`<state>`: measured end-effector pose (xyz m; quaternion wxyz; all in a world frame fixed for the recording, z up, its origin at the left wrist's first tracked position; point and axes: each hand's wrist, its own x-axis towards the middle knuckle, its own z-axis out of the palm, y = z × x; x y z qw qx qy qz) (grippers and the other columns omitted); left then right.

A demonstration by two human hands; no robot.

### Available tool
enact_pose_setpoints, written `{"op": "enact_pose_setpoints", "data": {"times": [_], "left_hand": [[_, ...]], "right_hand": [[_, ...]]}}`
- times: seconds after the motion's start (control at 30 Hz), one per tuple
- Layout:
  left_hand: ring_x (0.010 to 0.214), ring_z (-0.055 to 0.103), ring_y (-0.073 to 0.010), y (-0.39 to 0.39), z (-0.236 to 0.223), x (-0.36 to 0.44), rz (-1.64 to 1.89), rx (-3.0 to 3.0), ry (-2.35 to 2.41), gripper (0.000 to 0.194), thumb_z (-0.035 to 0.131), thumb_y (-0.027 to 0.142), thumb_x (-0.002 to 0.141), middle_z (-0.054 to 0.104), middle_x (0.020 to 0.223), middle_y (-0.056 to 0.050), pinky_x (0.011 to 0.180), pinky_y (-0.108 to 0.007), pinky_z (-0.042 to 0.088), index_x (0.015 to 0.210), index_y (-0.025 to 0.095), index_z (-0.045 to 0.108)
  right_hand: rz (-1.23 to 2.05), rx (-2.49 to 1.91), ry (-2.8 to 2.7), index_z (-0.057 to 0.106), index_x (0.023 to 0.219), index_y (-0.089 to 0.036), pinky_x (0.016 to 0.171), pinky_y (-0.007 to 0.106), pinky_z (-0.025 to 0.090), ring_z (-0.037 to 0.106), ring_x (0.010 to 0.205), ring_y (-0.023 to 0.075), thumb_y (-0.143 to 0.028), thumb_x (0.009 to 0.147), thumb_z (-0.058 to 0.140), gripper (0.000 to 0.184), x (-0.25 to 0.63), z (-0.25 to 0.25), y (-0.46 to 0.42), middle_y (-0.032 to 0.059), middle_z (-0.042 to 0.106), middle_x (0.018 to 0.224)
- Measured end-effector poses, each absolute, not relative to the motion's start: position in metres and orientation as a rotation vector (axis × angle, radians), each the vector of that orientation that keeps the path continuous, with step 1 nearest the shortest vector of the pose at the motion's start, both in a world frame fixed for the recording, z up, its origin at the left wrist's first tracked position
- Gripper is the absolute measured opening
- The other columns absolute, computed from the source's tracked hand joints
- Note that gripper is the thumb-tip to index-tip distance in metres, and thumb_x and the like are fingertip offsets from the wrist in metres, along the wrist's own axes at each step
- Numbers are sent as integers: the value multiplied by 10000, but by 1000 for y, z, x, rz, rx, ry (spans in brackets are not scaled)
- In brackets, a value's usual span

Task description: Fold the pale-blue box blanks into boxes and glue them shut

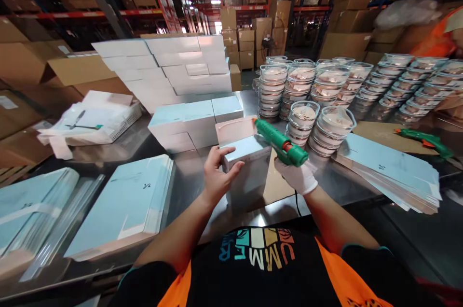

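A pale blue and white carton (247, 172) stands upright in front of me, its top flap (237, 131) raised at the far side. My bare left hand (219, 172) grips the carton's near left corner, thumb on the front edge and fingers over the top. In my right hand (297, 175), which wears a white glove, is a green hot glue gun (281, 142). Its nozzle points left, at the right end of the raised flap. A dark cord hangs below the glove. The fingers around the gun's handle are mostly hidden.
Behind the carton are stacked white boxes (191, 68). Stacks of round lidded glass containers (304, 80) stand to the right. Flat blue cartons lie at left (123, 201) and right (390, 167). Another green glue gun (425, 140) rests on cardboard. A white basket (123, 123) holds papers.
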<state>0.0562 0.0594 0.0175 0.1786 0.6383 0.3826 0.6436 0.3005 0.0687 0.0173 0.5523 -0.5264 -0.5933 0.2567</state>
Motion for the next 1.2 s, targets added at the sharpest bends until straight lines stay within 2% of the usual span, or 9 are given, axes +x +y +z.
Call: {"op": "enact_pose_setpoints", "data": {"times": [0.17, 0.27, 0.33, 0.43, 0.57, 0.8, 0.97, 1.07, 1.2], "left_hand": [[589, 422, -123, 60, 20, 48, 1745, 1556, 1102, 534, 868, 650, 780, 564, 731, 24, 566, -275, 378, 1070, 210, 782], [507, 301, -114, 63, 17, 46, 1716, 1440, 1090, 598, 842, 714, 768, 362, 562, 79, 504, -273, 294, 1088, 212, 786], [493, 310, -114, 65, 13, 45, 1701, 1397, 1069, 617, 837, 734, 761, 380, 554, 74, 491, -269, 281, 1098, 219, 787], [525, 419, -127, 67, 10, 49, 1670, 1379, 1002, 613, 853, 731, 755, 553, 648, 22, 500, -268, 324, 1099, 227, 790], [779, 648, -195, 68, 9, 59, 1690, 1481, 883, 584, 877, 721, 743, 725, 932, -61, 672, -297, 496, 1047, 228, 805], [1168, 713, -289, 76, -6, 58, 1864, 1572, 774, 541, 903, 664, 759, 716, 1195, -101, 1041, -444, 550, 1004, 237, 676], [1180, 745, -310, 74, -10, 41, 1824, 1750, 671, 275, 832, 488, 897, 739, 1074, -54, 1081, -530, 567, 1023, 268, 727], [1242, 723, -337, 77, 6, 21, 1662, 1948, 647, 128, 766, 407, 949, 766, 1104, -77, 1103, -560, 569, 971, 293, 821], [1363, 639, -432, 83, 48, 7, 1186, 2356, 800, 426, 939, 507, 755, 788, 1281, -113, 1218, -653, 453, 1135, 338, 841]], "right_hand": [[927, -1366, -1186, 633, 810, -208, 460, 294, 534, 579, 503, 166, -564, 872, 683, 365, 323, -12, 87, 49, 700, 670], [979, -1499, -1183, 657, 791, -195, 489, 321, 560, 638, 505, 207, -606, 942, 650, 438, 334, -26, 93, 82, 697, 619], [938, -1566, -1178, 665, 767, -206, 584, 325, 595, 699, 594, 226, -577, 947, 675, 412, 341, -29, 95, 80, 696, 633], [880, -1501, -1175, 709, 912, -214, 774, 337, 633, 770, 839, 239, -553, 949, 673, 343, 340, -18, 94, 97, 780, 860], [992, -1109, -1353, 637, 1365, -210, 956, 397, 625, 760, 1059, 248, -615, 998, 548, 554, 311, 14, 88, 115, 781, 1219], [845, -858, -1680, 607, 1402, -203, 1201, 493, 492, 624, 1386, 319, -670, 833, 836, 771, 300, 23, 71, 164, 653, 1472], [512, -615, -1927, 725, 1261, -251, 1207, 477, 480, 579, 1465, 261, -441, 1045, 705, 288, 307, 12, 63, 155, 585, 1596], [371, -507, -1946, 739, 1279, -289, 1174, 468, 508, 634, 1370, 226, -350, 1109, 606, 224, 298, 12, 63, 125, 692, 1465], [180, -514, -2057, 724, 1349, -302, 1219, 492, 469, 601, 1412, 235, -317, 1116, 573, 278, 280, 18, 65, 120, 636, 1558]]}}
